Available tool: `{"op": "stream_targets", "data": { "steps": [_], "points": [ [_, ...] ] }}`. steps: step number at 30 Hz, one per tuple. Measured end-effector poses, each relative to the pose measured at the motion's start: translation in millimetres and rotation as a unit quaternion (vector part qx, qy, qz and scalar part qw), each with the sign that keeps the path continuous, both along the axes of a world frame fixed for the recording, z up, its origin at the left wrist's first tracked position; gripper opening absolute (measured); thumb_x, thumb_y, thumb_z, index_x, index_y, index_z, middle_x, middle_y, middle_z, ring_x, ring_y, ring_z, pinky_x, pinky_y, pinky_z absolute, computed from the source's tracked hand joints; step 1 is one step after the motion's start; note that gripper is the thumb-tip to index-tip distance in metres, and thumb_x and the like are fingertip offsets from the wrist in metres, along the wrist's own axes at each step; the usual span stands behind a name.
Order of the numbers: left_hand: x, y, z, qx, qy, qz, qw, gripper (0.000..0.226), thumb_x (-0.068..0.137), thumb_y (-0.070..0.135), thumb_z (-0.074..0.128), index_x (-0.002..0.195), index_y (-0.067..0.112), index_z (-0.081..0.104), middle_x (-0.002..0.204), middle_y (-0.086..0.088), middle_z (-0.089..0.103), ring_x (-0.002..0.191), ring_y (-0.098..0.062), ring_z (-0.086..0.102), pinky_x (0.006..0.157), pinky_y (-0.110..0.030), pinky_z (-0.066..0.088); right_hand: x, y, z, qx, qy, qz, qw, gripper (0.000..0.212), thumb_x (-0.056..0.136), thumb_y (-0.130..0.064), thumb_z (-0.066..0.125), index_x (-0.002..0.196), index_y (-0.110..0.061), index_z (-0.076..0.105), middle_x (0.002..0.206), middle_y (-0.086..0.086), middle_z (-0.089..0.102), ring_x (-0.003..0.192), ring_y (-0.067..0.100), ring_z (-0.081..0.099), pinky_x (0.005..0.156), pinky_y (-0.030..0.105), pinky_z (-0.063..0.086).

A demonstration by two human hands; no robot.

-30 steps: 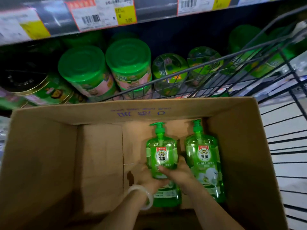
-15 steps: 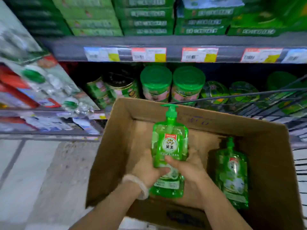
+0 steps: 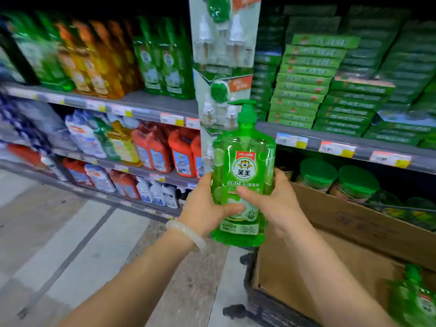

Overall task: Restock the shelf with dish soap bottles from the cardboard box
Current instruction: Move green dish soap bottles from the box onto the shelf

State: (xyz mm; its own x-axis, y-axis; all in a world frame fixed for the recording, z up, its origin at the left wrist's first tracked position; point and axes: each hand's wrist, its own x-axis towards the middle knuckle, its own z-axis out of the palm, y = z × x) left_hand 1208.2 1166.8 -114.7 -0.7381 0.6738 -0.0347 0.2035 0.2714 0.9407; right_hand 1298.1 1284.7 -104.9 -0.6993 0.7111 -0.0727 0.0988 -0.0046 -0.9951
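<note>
Supermarket shelving fills the background, blurred in places, with a grey tiled floor (image 3: 70,234) running along its foot. Held upright in front of it, out over the floor and just left of the box, is a green dish soap bottle (image 3: 243,175) with a pump top and a label showing a cartoon tiger. The left hand (image 3: 205,206) wraps the bottle's lower left side, thumb laid across the front near the bottom, and the right hand (image 3: 276,201) clasps the right side, thumb pressed on the label; both sets of fingers are curled firmly round the bottle. A pale bangle (image 3: 186,233) sits on the left wrist. Low at the right stands the open cardboard box (image 3: 354,220), carried on a dark wire trolley (image 3: 264,312), and a second green bottle (image 3: 417,298) lies inside it at the far right corner of the view. Behind the held bottle hangs a strip of blister packs (image 3: 224,67) with white refills and green caps. To the left, the upper shelf (image 3: 141,102) carries tall green and orange bottles, and the shelves below it hold red, white and yellow bottles. To the right, flat green cartons (image 3: 318,86) are stacked on a shelf with price tags (image 3: 337,148) along its edge, and round green-lidded tubs (image 3: 337,178) sit on the level beneath, just behind the box.
</note>
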Motion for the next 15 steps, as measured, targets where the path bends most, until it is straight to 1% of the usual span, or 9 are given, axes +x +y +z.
{"op": "stream_targets", "data": {
  "steps": [1, 3, 5, 6, 8, 10, 11, 12, 15],
  "points": [
    [-11, -19, 7, 0.008, 0.005, 0.009, 1.0, 0.065, 0.058, 0.017, 0.088, 0.111, 0.025, 0.05, 0.1, 0.008, 0.068, 0.091, -0.007, 0.066, 0.085, -0.03, 0.054, -13, -16, 4, 0.007, 0.005, 0.008, 1.0, 0.053, 0.064, -0.008, 0.083, 0.098, -0.029, 0.047, 0.096, -0.004, 0.067, 0.091, 0.017, 0.066, 0.088, 0.042, 0.053],
    [-32, -56, 13, 0.02, 0.018, 0.027, 0.999, 0.06, 0.062, 0.011, 0.086, 0.108, 0.026, 0.051, 0.093, 0.016, 0.065, 0.08, 0.01, 0.062, 0.077, -0.014, 0.052, -40, -48, 7, 0.02, 0.014, 0.026, 0.999, 0.051, 0.062, -0.011, 0.084, 0.092, -0.031, 0.049, 0.098, -0.003, 0.068, 0.094, 0.019, 0.066, 0.089, 0.046, 0.053],
    [-51, -88, 16, 0.026, 0.034, 0.048, 0.998, 0.059, 0.062, 0.008, 0.085, 0.109, 0.023, 0.052, 0.09, 0.02, 0.063, 0.072, 0.019, 0.059, 0.065, -0.002, 0.046, -64, -76, 6, 0.026, 0.018, 0.045, 0.998, 0.051, 0.059, -0.013, 0.085, 0.096, -0.028, 0.053, 0.101, 0.001, 0.07, 0.094, 0.021, 0.067, 0.089, 0.049, 0.053],
    [-59, -103, 15, 0.027, 0.037, 0.06, 0.997, 0.06, 0.062, 0.007, 0.085, 0.11, 0.022, 0.052, 0.09, 0.02, 0.063, 0.07, 0.02, 0.058, 0.063, -0.001, 0.044, -76, -88, 5, 0.025, 0.019, 0.057, 0.998, 0.055, 0.057, -0.016, 0.086, 0.101, -0.026, 0.054, 0.102, 0.002, 0.07, 0.094, 0.022, 0.068, 0.088, 0.049, 0.054],
    [-76, -125, 15, 0.028, 0.036, 0.082, 0.996, 0.061, 0.061, 0.007, 0.086, 0.109, 0.024, 0.053, 0.091, 0.019, 0.064, 0.073, 0.017, 0.061, 0.066, -0.004, 0.047, -99, -110, 7, 0.02, 0.011, 0.076, 0.997, 0.072, 0.047, -0.029, 0.087, 0.111, -0.021, 0.054, 0.104, 0.001, 0.071, 0.094, 0.021, 0.068, 0.087, 0.049, 0.054],
    [-95, -140, 15, 0.025, 0.035, 0.106, 0.993, 0.065, 0.056, 0.016, 0.089, 0.109, 0.027, 0.053, 0.095, 0.015, 0.068, 0.084, 0.005, 0.066, 0.08, -0.022, 0.054, -124, -123, 9, 0.021, 0.009, 0.093, 0.995, 0.082, 0.042, -0.034, 0.085, 0.115, -0.018, 0.053, 0.103, 0.002, 0.071, 0.093, 0.021, 0.069, 0.086, 0.048, 0.055],
    [-104, -146, 15, 0.028, 0.034, 0.119, 0.992, 0.069, 0.052, 0.023, 0.089, 0.112, 0.026, 0.054, 0.098, 0.012, 0.069, 0.088, -0.002, 0.067, 0.085, -0.032, 0.055, -137, -128, 9, 0.023, 0.01, 0.101, 0.995, 0.081, 0.044, -0.032, 0.086, 0.117, -0.017, 0.053, 0.103, 0.002, 0.071, 0.092, 0.021, 0.069, 0.086, 0.049, 0.055],
    [-115, -150, 15, 0.032, 0.032, 0.13, 0.99, 0.073, 0.05, 0.027, 0.088, 0.115, 0.024, 0.054, 0.1, 0.011, 0.07, 0.091, -0.006, 0.068, 0.086, -0.038, 0.055, -150, -132, 9, 0.025, 0.01, 0.111, 0.993, 0.081, 0.046, -0.029, 0.087, 0.118, -0.016, 0.053, 0.103, 0.002, 0.071, 0.092, 0.021, 0.069, 0.086, 0.049, 0.055],
    [-150, -162, 10, 0.028, 0.037, 0.152, 0.987, 0.081, 0.044, 0.037, 0.085, 0.118, 0.023, 0.054, 0.102, 0.01, 0.07, 0.091, -0.007, 0.068, 0.085, -0.04, 0.055, -190, -141, 5, 0.023, 0.015, 0.131, 0.991, 0.074, 0.052, -0.018, 0.087, 0.117, -0.017, 0.051, 0.103, 0.003, 0.071, 0.093, 0.022, 0.069, 0.087, 0.05, 0.054]
  ]
}}
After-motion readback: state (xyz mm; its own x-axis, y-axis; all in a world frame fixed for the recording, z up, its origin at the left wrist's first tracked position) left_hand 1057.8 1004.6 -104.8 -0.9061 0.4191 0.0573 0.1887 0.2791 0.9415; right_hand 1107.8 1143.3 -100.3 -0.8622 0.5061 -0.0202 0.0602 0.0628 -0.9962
